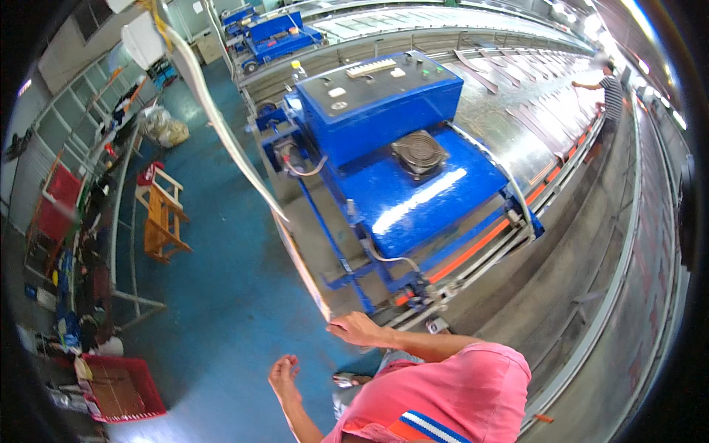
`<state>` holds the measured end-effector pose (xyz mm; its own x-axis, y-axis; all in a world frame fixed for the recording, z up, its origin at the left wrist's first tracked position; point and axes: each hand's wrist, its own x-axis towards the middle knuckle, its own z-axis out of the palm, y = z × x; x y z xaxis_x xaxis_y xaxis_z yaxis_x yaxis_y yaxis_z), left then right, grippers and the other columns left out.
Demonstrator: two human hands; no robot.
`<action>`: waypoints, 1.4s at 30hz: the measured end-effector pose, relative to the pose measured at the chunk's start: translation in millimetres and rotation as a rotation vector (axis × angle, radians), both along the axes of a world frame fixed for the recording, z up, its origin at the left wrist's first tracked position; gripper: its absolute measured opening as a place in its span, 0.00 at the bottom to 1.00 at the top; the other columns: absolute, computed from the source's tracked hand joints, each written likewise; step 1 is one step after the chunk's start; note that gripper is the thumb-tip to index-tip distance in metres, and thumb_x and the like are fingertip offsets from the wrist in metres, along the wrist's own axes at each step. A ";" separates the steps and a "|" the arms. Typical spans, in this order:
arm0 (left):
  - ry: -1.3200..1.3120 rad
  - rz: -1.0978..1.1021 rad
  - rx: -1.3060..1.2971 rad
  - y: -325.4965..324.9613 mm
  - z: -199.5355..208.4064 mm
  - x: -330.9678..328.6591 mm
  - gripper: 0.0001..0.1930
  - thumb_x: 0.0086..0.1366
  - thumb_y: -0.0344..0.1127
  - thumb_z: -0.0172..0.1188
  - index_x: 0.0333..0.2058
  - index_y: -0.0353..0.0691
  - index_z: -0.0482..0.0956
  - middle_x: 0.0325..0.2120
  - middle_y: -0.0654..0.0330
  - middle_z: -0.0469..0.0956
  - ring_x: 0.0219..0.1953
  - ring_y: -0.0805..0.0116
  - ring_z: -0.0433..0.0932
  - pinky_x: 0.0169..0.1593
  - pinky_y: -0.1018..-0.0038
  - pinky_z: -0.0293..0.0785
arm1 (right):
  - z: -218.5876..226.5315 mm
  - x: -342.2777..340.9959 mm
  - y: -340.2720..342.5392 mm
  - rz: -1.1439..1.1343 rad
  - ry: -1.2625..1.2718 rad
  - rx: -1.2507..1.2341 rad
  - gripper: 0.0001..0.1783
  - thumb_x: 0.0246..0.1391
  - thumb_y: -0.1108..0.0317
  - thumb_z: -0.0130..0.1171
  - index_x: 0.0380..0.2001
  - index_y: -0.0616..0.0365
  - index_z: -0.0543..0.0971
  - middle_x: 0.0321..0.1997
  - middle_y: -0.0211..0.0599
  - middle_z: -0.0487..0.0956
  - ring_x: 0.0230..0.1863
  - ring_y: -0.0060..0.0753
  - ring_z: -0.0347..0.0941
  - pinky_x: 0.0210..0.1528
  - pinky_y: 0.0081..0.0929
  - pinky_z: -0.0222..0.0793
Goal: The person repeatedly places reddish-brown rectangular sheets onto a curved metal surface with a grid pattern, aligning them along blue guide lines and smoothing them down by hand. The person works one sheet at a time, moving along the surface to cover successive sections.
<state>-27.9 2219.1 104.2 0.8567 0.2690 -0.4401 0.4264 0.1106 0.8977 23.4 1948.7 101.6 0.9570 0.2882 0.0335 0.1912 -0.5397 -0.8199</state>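
My left hand (284,378) is raised over the blue floor, its fingers loosely bent and apart, with nothing seen in it. My right hand (358,329) is closed, reaching across in front of me beside the near corner of the long table frame (301,262). What its fingers hold, if anything, is hidden. Ahead of it, a blue machine (380,111) with a dark top panel and a round fan guard (419,153) sits across the table rails. A small bottle (298,71) stands at the machine's far left corner.
Long tables with dark curved pieces (476,72) stretch away right, where a person in a striped shirt (611,96) works. A wooden stool (164,218), a red crate (122,387) and a cluttered rack (118,244) stand left. Another blue machine (277,38) is farther back.
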 end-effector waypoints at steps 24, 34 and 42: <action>0.814 -0.121 0.123 511.4 -236.9 188.3 0.13 0.65 0.45 0.61 0.39 0.42 0.82 0.28 0.63 0.81 0.27 0.72 0.76 0.31 0.68 0.72 | -14.4 401.1 463.3 0.335 -0.074 -0.074 0.18 0.64 0.51 0.54 0.36 0.54 0.81 0.31 0.45 0.82 0.32 0.54 0.79 0.33 0.46 0.74; 0.762 -0.193 -0.003 571.7 -262.7 463.3 0.11 0.63 0.43 0.61 0.38 0.42 0.79 0.27 0.61 0.80 0.26 0.65 0.77 0.27 0.62 0.72 | -253.8 579.7 469.2 0.180 0.210 -0.206 0.21 0.63 0.52 0.50 0.44 0.57 0.79 0.44 0.51 0.81 0.45 0.52 0.78 0.47 0.47 0.72; 0.470 -0.372 0.296 670.8 -214.4 854.7 0.09 0.63 0.39 0.60 0.37 0.41 0.77 0.25 0.61 0.78 0.24 0.67 0.77 0.21 0.67 0.70 | -224.4 566.0 332.1 -0.801 1.041 -0.129 0.23 0.57 0.52 0.56 0.25 0.63 0.82 0.25 0.40 0.83 0.23 0.33 0.80 0.27 0.30 0.76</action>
<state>826.8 2889.8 -110.2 0.6508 0.1595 -0.7423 0.7417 -0.3423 0.5768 589.4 2280.8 -122.8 0.4239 -0.4207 -0.8021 -0.9003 -0.2925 -0.3223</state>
